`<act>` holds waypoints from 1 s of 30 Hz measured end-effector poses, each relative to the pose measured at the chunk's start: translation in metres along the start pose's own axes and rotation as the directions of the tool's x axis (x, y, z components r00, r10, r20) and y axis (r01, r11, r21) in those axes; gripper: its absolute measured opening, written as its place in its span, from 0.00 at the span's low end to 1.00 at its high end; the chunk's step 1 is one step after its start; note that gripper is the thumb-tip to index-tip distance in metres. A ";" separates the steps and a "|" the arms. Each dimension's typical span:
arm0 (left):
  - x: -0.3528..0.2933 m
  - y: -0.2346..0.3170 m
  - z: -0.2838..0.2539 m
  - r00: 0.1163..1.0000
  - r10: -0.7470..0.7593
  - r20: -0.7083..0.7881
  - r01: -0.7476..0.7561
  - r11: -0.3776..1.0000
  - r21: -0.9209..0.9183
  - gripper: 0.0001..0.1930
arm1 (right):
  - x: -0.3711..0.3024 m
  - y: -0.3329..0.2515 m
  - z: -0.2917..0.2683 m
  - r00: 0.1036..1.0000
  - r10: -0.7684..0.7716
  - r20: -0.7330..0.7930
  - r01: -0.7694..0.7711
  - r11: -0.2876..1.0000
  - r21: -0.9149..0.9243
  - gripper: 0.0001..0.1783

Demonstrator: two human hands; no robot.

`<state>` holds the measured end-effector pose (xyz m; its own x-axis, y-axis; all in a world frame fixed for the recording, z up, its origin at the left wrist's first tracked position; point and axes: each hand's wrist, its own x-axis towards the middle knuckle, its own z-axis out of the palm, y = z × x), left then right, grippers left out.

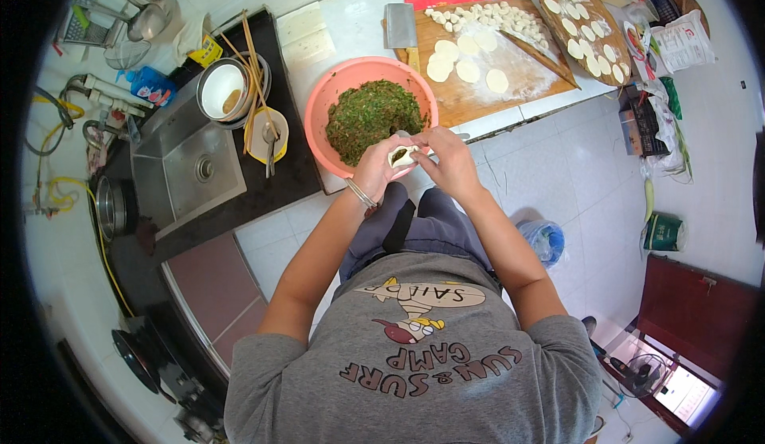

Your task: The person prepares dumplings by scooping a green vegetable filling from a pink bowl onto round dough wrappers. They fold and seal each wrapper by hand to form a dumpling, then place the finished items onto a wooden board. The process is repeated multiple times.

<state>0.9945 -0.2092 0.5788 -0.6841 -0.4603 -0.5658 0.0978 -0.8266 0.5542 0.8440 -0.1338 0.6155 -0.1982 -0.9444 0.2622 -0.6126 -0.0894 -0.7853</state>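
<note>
A dumpling [402, 156], its white wrapper folded around dark green filling and still gaping at the top, is held at the near rim of a pink basin [316, 97]. My left hand [373, 167], with a bangle on its wrist, cradles it from the left. From the right, the fingers of my right hand [448, 161] pinch the wrapper's edge. Bits of a thin metal utensil show on both sides of my right hand; its kind is hidden. Chopped green filling [374, 117] is heaped in the basin.
Right of the basin, a floured wooden board [454, 109] bears round wrappers, dough pieces and a rolling pin [540, 58]. A cleaver [400, 26] lies beside it. More wrappers cover a round board [555, 26]. Left are a sink [163, 175], bowls [223, 92] and chopsticks [253, 70].
</note>
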 end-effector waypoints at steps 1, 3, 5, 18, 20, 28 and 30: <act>0.000 0.001 0.001 1.000 0.002 0.015 -0.002 1.000 0.005 0.19 | 0.000 0.001 0.000 1.000 0.000 0.003 0.000 1.000 -0.017 0.13; 0.000 0.000 0.000 1.000 -0.001 -0.006 0.001 1.000 0.012 0.19 | 0.000 0.004 0.000 1.000 0.002 0.007 -0.001 0.999 -0.052 0.11; 0.000 0.000 0.001 1.000 -0.007 -0.023 0.008 1.000 0.019 0.20 | -0.001 0.009 0.001 0.999 -0.015 0.035 0.017 0.998 -0.068 0.09; 0.000 0.005 0.006 0.999 -0.034 0.024 0.034 0.999 -0.007 0.23 | -0.006 0.019 0.010 0.978 -0.210 -0.011 0.201 0.949 -0.241 0.05; 0.000 0.005 0.005 0.999 -0.046 0.025 0.047 0.999 -0.016 0.24 | -0.004 0.021 0.009 0.978 -0.208 0.020 0.208 0.952 -0.226 0.05; -0.004 0.016 0.010 0.999 -0.029 0.042 0.031 0.997 -0.065 0.24 | 0.010 0.016 -0.006 0.994 -0.101 0.053 0.100 0.995 0.017 0.12; -0.004 0.016 0.009 0.999 -0.031 0.043 0.034 0.997 -0.068 0.24 | 0.012 0.012 -0.007 0.991 -0.094 0.095 0.090 0.995 0.046 0.11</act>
<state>0.9923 -0.2174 0.5952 -0.7177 -0.4195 -0.5558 0.1235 -0.8622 0.4913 0.8291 -0.1443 0.6128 -0.0663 -0.9576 0.2805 -0.5918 -0.1886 -0.7837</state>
